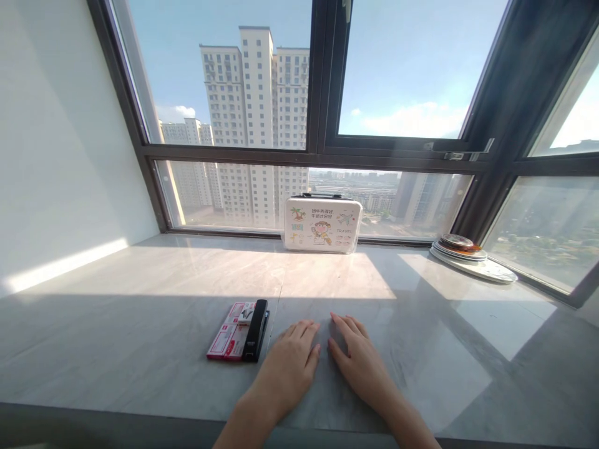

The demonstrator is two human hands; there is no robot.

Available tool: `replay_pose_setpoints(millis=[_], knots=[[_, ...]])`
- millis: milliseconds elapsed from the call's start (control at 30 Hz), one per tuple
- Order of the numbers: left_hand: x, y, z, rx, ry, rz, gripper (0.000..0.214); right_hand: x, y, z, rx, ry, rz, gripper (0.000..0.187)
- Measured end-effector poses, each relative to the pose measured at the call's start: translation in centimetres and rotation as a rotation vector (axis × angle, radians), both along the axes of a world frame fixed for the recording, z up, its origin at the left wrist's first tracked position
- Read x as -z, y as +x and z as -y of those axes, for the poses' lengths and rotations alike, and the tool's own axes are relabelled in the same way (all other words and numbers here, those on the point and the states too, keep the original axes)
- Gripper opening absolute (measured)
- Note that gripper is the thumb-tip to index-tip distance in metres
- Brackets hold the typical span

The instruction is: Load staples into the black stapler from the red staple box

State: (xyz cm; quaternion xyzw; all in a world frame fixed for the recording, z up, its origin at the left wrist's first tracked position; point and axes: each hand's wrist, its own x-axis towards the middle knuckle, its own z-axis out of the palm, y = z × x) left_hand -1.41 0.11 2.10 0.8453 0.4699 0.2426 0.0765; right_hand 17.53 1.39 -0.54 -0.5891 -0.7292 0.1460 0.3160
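My left hand (290,362) lies flat, palm down, on the marble window ledge (140,324), fingers stretched out and holding nothing. My right hand (358,362) rests flat beside it, also open and empty, the fingertips of the two hands almost touching. Just left of my left hand lies a black stapler (256,329), and against its left side sits a red and white staple box (231,338). Neither hand touches them.
A white tin case with cartoon travel prints (322,224) stands upright against the window at the back. A stack of flat plates or discs (470,257) lies at the back right. Dark window frames enclose the ledge; a white wall (60,156) bounds the left.
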Motion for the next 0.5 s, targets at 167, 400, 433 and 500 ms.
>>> replay_pose_setpoints(millis=[167,400,433,500], knots=[[2.4,0.8,-1.4,-0.122,0.007,-0.127,0.052,0.0,0.6,1.2,0.101,-0.087,0.388,0.063],[2.5,0.7,-1.0,-0.170,-0.006,-0.135,0.054,0.1,-0.2,1.8,0.123,-0.074,0.456,0.061],[2.5,0.7,-1.0,-0.167,-0.006,-0.137,0.054,0.1,-0.1,1.8,0.124,-0.069,0.457,0.061],[2.6,0.7,-1.0,-0.163,0.002,-0.140,0.055,0.2,-0.1,1.9,0.126,-0.063,0.460,0.061]])
